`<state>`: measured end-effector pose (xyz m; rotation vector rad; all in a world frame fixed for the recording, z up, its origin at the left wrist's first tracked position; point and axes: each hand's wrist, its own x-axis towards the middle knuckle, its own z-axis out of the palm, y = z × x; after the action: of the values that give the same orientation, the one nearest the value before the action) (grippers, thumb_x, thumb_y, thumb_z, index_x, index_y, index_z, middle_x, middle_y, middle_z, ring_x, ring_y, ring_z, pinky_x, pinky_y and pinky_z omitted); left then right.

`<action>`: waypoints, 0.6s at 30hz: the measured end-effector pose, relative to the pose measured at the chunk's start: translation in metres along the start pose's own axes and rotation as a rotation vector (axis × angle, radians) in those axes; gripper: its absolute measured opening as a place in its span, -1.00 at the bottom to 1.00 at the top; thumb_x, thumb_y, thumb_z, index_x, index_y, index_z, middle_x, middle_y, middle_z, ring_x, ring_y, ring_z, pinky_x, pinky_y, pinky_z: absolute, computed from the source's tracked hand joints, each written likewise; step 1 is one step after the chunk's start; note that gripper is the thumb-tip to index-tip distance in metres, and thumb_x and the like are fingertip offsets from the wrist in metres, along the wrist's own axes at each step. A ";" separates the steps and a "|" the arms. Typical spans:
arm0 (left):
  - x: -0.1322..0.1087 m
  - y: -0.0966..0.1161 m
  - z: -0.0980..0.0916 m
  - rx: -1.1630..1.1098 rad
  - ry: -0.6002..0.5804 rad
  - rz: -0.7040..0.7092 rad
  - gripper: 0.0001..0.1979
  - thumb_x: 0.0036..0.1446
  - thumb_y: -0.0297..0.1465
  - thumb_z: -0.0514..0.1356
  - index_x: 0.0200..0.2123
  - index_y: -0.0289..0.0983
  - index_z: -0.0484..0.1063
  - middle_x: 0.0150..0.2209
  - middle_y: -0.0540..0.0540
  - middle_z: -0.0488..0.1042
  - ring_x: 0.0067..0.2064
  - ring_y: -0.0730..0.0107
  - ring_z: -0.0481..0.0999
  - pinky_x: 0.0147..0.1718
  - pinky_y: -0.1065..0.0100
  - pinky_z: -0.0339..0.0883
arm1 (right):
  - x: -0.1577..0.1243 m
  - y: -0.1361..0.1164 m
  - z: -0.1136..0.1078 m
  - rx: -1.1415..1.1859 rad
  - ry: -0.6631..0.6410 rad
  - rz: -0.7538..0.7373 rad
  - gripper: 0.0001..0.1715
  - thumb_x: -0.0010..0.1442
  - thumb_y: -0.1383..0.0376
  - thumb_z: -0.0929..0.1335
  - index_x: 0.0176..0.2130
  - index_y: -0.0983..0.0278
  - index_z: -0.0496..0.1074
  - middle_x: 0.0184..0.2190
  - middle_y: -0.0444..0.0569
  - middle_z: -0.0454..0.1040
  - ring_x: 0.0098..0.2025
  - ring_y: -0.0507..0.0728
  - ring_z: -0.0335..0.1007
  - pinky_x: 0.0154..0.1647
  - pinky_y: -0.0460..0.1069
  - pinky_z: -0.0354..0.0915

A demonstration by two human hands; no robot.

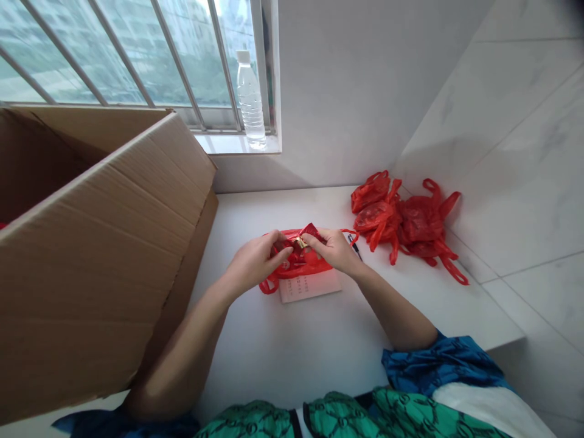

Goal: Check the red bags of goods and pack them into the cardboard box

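My left hand point(253, 264) and right hand point(331, 249) pinch a red bag point(306, 263) between their fingers point(283, 250), just above a paper point(310, 287).

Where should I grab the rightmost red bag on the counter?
Pinch the long handle strap from the near side: on this red plastic bag, it trails out across the counter, clear of the bunched body and the other bags.

The left hand point(253, 264) is hemmed in by the tall cardboard box point(104, 243), the right hand point(333, 249) by bunched red plastic bags point(406, 222). Passage is afforded across the tabletop point(292, 347) nearer the body; the way forward is closed by the white wall point(333, 152).
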<state>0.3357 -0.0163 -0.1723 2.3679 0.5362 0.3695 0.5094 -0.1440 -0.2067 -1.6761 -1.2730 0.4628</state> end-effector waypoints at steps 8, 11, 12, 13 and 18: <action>-0.022 0.006 -0.024 0.382 -0.073 -0.019 -0.66 0.25 -0.02 0.09 -0.08 -0.04 0.48 -0.48 0.01 0.50 -0.46 0.27 0.43 -0.52 0.37 -0.02 | -0.005 -0.004 -0.052 -0.615 0.223 -0.036 -0.58 0.37 0.01 0.23 -0.21 0.17 0.55 -0.30 -0.06 0.59 -0.32 0.13 0.46 -0.31 -0.02 0.17; -0.033 0.010 -0.022 0.431 -0.227 -0.033 -0.64 0.19 -0.03 0.16 0.00 0.03 0.50 -0.45 0.00 0.54 -0.47 0.26 0.45 -0.53 0.36 -0.05 | -0.008 -0.003 -0.070 -0.771 0.267 0.064 -0.66 0.29 0.07 0.33 -0.07 0.20 0.52 -0.16 0.01 0.57 -0.22 0.18 0.47 -0.34 -0.02 0.17; -0.036 0.012 -0.020 0.459 -0.255 -0.043 -0.62 0.18 -0.04 0.17 0.03 0.04 0.48 -0.43 0.00 0.55 -0.46 0.24 0.47 -0.53 0.36 -0.05 | -0.009 -0.001 -0.074 -0.828 0.234 0.119 -0.65 0.26 0.08 0.36 -0.05 0.22 0.52 -0.11 0.05 0.55 -0.16 0.20 0.47 -0.35 -0.02 0.16; -0.038 0.014 -0.017 0.494 -0.272 -0.057 -0.62 0.17 -0.07 0.19 0.04 0.04 0.48 -0.42 -0.01 0.55 -0.44 0.23 0.48 -0.53 0.36 -0.06 | -0.009 0.001 -0.076 -0.873 0.173 0.185 -0.65 0.23 0.09 0.37 -0.08 0.23 0.52 -0.10 0.07 0.54 -0.13 0.22 0.46 -0.36 -0.03 0.14; -0.040 0.017 -0.011 0.649 -0.294 -0.089 -0.88 0.14 -0.26 0.22 -0.32 -0.17 0.48 -0.30 -0.04 0.57 -0.33 0.22 0.53 -0.52 0.36 -0.01 | -0.010 0.002 -0.090 -0.862 -0.122 0.385 -0.68 0.24 0.10 0.34 -0.43 0.25 0.46 -0.41 -0.03 0.51 -0.32 0.14 0.42 -0.45 -0.05 0.06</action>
<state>0.3008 -0.0404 -0.1580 2.9276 0.6913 -0.2358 0.5744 -0.1940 -0.1680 -2.6783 -1.3287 0.2415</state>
